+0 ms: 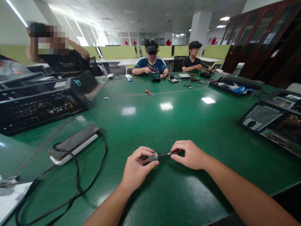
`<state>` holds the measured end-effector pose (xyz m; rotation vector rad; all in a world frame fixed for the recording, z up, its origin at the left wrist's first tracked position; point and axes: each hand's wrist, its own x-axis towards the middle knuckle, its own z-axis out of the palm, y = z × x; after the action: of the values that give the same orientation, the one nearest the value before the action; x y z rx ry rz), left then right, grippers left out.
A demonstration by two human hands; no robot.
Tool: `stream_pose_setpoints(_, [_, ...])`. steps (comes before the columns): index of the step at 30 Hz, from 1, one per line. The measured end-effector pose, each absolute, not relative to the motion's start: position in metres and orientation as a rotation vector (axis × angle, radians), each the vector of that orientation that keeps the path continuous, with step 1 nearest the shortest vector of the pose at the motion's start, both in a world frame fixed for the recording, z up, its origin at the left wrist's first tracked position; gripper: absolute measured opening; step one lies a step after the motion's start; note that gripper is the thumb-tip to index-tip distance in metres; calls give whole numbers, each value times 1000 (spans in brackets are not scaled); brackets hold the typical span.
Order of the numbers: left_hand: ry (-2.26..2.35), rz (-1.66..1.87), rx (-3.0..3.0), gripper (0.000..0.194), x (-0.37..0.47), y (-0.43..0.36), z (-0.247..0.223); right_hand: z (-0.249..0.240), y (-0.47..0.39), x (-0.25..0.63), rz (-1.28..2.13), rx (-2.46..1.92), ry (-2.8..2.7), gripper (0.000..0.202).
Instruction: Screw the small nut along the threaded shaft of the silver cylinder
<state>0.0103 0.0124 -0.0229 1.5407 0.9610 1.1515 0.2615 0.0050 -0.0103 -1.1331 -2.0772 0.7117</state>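
Observation:
Over the green table, my two hands hold one small tool between them. My left hand (139,168) is closed around a short grey metal cylinder (154,157), its thumb below and fingers above. From the cylinder a thin dark rod (164,155) runs to the right, with a ringed or spiral end. Finger and thumb of my right hand (191,155) pinch that end, covering part of it. The piece resembles a hole saw with its bit, but its exact kind is not clear.
A power strip with a phone-like slab (76,142) and a looped black cable (77,182) lie on the left. Opened computer cases (44,100) stand left and right (265,117). An orange screwdriver (148,92) lies farther back. Several people sit or stand around the table.

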Motion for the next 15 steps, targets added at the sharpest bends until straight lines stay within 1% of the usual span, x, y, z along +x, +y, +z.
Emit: stream_pose_setpoints(15, [952, 1145, 1545, 21, 10, 12, -22, -8, 5, 263, 706, -1139, -2094, 9])
